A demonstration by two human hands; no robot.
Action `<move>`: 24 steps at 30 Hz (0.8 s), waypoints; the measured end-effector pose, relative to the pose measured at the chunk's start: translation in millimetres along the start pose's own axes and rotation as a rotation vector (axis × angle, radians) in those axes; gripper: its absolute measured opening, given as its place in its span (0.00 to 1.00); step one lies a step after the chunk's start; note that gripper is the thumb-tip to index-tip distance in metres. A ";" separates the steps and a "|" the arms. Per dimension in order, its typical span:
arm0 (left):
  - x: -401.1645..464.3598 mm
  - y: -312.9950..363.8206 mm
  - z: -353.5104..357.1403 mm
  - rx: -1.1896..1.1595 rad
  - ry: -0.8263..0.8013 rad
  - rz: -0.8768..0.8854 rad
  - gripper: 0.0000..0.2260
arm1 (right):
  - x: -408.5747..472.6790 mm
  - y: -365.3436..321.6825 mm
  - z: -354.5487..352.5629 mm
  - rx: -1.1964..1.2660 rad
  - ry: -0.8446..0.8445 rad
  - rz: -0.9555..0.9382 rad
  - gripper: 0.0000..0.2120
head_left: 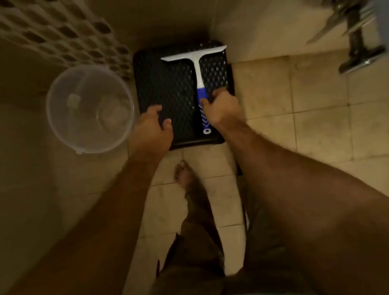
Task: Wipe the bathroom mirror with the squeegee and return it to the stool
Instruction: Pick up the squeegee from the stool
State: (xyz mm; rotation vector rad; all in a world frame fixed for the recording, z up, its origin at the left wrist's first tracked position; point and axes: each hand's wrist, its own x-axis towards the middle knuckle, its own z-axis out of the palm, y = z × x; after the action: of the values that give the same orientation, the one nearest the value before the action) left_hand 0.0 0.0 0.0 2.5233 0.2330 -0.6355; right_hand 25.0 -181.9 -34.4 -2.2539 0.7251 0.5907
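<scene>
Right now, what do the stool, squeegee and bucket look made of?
Stool: likely moulded black plastic, matte, with a perforated lattice top. Squeegee: white plastic head and neck, blue grip, probably rubbery given its ribbed pattern. Bucket: clear plastic, glossy; the floor shows through its wall.

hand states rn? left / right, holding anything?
Left hand: fingers curled on the black stool top, holding nothing.
Right hand: fingers on the squeegee handle, which lies on the stool; firm grip cannot be told.
</scene>
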 end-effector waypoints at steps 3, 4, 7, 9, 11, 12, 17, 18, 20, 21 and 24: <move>4.5 -14.7 9.1 0.029 -0.049 0.006 0.21 | 12.3 0.1 18.6 -0.021 0.012 0.067 0.26; 2.5 -19.9 12.0 0.044 -0.071 0.014 0.22 | 13.3 2.1 23.0 -0.033 0.010 0.092 0.27; 9.1 -30.2 16.7 0.047 -0.085 0.030 0.22 | 22.3 8.2 37.6 -0.034 -0.001 0.124 0.28; 15.6 -31.5 16.0 0.048 -0.092 0.030 0.22 | 28.2 10.0 42.0 -0.020 0.001 0.105 0.26; 21.6 -30.8 14.1 0.050 -0.092 0.032 0.22 | 31.3 10.3 44.5 0.017 0.000 0.085 0.24; 24.6 -28.9 12.7 0.042 -0.080 0.039 0.22 | 32.3 10.6 45.6 0.034 -0.007 0.080 0.23; 37.4 -15.3 6.6 0.029 -0.013 0.056 0.22 | 33.9 11.4 52.3 0.079 -0.013 0.088 0.22; 37.9 -12.6 6.0 0.030 -0.002 0.060 0.22 | 33.4 11.7 53.7 0.090 -0.005 0.088 0.22; 37.5 -6.8 4.7 0.059 0.032 0.071 0.22 | 32.2 12.5 54.9 0.138 0.002 0.101 0.21; 36.7 -3.6 3.7 0.086 0.060 0.078 0.22 | 31.3 12.3 54.6 0.165 0.000 0.107 0.21; 35.7 5.2 -0.2 0.110 0.127 0.090 0.22 | 27.2 10.4 51.1 0.230 -0.024 0.104 0.19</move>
State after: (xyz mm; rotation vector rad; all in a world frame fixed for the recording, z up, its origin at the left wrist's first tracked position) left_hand 32.8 -3.0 -14.8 2.6665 0.1322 -0.4653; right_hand 28.2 -160.2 -89.0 -2.0040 0.8563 0.5529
